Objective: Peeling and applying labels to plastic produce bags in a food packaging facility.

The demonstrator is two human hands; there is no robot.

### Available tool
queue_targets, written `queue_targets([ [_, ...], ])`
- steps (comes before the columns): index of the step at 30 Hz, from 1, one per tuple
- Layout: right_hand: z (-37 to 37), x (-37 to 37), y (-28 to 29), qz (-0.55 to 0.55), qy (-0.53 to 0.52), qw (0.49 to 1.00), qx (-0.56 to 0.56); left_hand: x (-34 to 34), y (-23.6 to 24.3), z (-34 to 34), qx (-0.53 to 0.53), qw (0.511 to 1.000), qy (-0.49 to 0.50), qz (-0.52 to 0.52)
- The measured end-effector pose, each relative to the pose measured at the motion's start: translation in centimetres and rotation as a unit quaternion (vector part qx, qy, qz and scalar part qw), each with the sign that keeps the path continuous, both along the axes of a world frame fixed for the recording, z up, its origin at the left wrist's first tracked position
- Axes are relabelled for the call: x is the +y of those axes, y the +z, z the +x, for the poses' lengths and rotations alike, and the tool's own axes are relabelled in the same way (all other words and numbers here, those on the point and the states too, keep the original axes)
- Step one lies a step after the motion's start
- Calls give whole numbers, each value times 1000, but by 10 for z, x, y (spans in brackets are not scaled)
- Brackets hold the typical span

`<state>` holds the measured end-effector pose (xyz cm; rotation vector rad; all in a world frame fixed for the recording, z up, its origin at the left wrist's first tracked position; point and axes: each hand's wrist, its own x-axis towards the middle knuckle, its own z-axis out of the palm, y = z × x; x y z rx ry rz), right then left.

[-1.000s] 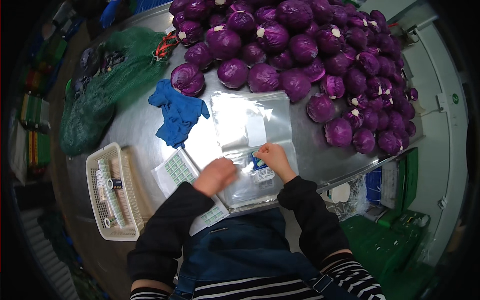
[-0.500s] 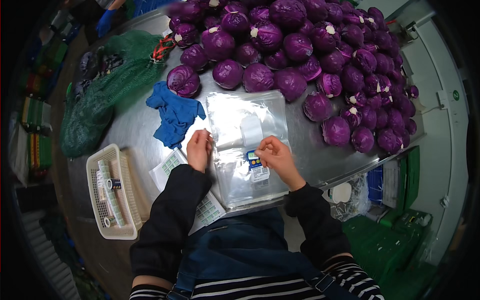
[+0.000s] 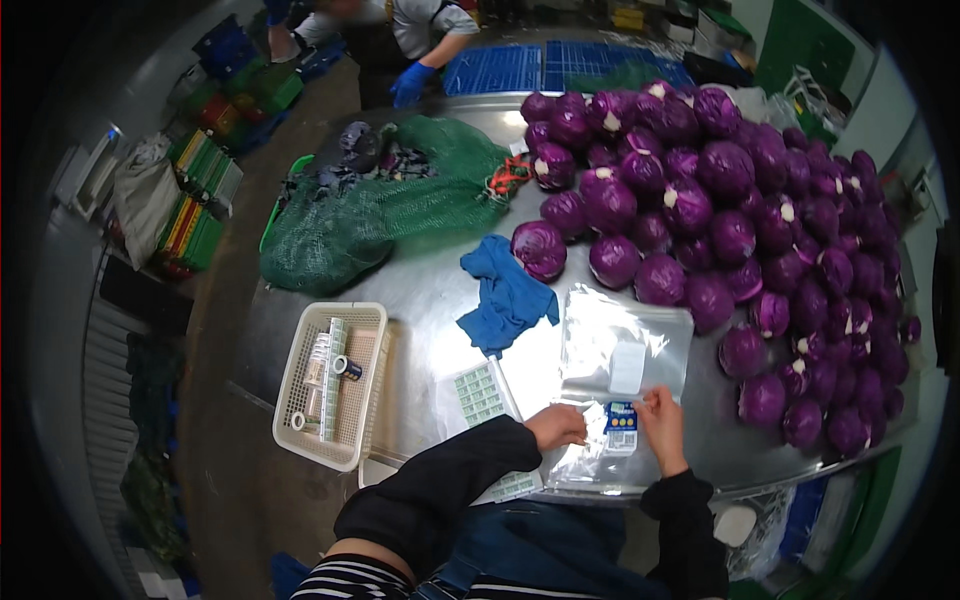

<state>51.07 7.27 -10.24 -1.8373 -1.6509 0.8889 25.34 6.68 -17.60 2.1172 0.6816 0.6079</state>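
Bags: stack of clear plastic bags (image 3: 620, 360) lies flat on the steel table (image 3: 420, 290), its near end just before the person, so both hands reach it without stretching.
Left hand: left hand (image 3: 557, 427) rests fingers-down on the near left corner of the stack, loosely curled and pressing; it looks to be pinning the slippery film in place. Whether it pinches a layer, I cannot tell.
Right hand: right hand (image 3: 660, 425) sits at the near right part of the stack, thumb and forefinger brought together at the film just beside a small blue-and-white label (image 3: 621, 428); what it pinches is too small to make out.
Labels: sheet of green stickers (image 3: 483, 392) lies just left of the bags, beside the left hand, within easy reach.
Cabbages: heap of red cabbages (image 3: 720, 210) fills the far and right side of the table, touching the far edge of the bags.
Cloth: blue cloth (image 3: 505, 295) lies crumpled between the sticker sheet and the nearest cabbage.
Basket: white basket (image 3: 330, 385) with small rolls sits at the table's left edge, apart from the bags.
Net: green net sack (image 3: 380, 205) lies slack on the far left.
Other person: a blue-gloved hand (image 3: 410, 82) works beyond the table, well apart.
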Motion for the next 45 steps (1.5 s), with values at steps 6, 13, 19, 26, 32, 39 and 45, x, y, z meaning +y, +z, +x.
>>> queue_targets([
  [6, -41, -4, 44, 170, -74, 978, 95, 35, 14, -7, -147, 847, 275, -431],
  [13, -108, 9, 41, 282, 165, 944, 32, 104, 72, -67, 113, 818, 533, 186],
  [19, -173, 50, 20, 164, 251, 954, -2, 109, 36, -140, 309, 852, 423, 0],
  [26, -214, 126, -11, 132, 277, 949, 65, 116, 81, -120, 76, 924, 371, 41],
  [32, -231, 151, -22, 138, 275, 950, -52, 90, 102, -129, 13, 887, 462, 25],
  [39, -236, 181, -9, -141, 108, 947, 269, 36, 94, -109, 142, 990, -8, -21],
  [45, -236, 145, 8, 29, 239, 948, 210, 19, 75, -100, 382, 908, -165, -38],
])
